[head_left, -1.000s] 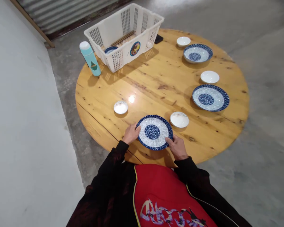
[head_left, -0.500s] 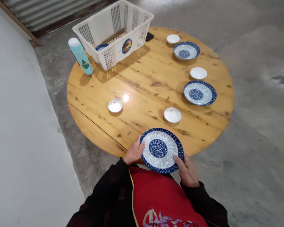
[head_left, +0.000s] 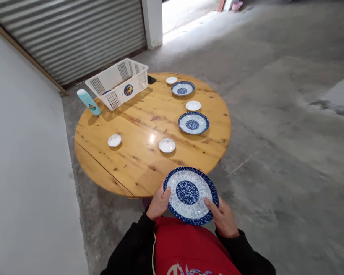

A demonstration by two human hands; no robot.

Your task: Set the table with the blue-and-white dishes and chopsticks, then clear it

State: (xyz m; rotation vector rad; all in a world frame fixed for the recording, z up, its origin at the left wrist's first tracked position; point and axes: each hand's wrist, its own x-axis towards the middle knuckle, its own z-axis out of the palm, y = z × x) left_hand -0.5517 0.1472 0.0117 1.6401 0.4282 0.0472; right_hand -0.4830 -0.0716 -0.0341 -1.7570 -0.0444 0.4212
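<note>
We hold a blue-and-white patterned dinner plate [head_left: 187, 192] in both hands, face up toward us, in front of our red shirt [head_left: 189, 244] and by the near edge of the round wooden table [head_left: 134, 160]. Our left hand [head_left: 158, 203] is closed on the plate's left rim and our right hand [head_left: 224, 218] on its right rim, each with the thumb over the patterned face; the fingers behind are mostly hidden from us. Just beyond the plate we see a small white saucer [head_left: 167, 145] on the tabletop, and a second saucer [head_left: 114, 140] lies well apart to the left. Along the right side sit two more plates in the same pattern, a nearer one [head_left: 193, 123] and a farther one [head_left: 182, 88], each with a little white dish just beside it, the first [head_left: 193, 105] between the two plates and the other [head_left: 171, 80] near the far edge. At the far left we have a white plastic basket [head_left: 137, 82] bearing a round sticker [head_left: 128, 90], with a light-blue bottle [head_left: 88, 102] upright near it and a flat black object [head_left: 151, 79] on its right.
</note>
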